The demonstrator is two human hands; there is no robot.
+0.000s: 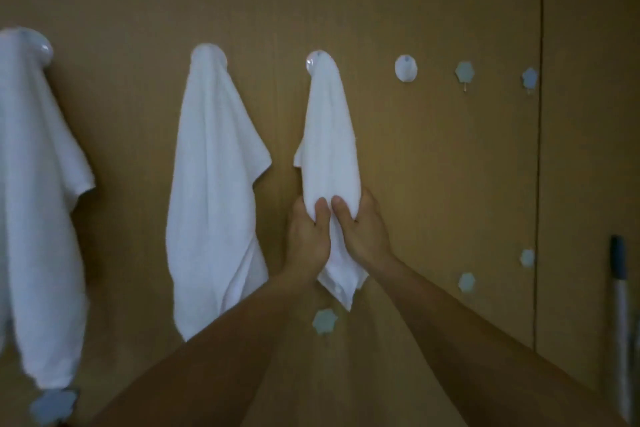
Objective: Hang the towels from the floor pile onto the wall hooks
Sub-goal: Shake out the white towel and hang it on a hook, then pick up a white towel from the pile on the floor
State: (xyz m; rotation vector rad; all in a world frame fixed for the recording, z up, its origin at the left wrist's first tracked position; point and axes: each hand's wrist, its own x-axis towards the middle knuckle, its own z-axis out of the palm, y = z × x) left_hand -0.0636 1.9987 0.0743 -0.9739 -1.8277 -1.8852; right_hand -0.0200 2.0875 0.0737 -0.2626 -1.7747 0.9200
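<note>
1. On my feed, the left hand (306,236) and the right hand (363,232) are bare.
2. I see the left forearm (207,357) and the right forearm (467,329) uncovered to the frame's lower edge.

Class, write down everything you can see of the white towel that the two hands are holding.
The towel is white, soft-looking cloth, bunched into a narrow drape. Its top is caught over a round white wall hook, third from the left, and it hangs against the brown wall. The left hand and right hand grip its lower half side by side, thumbs in front. A pointed corner hangs below them.
</note>
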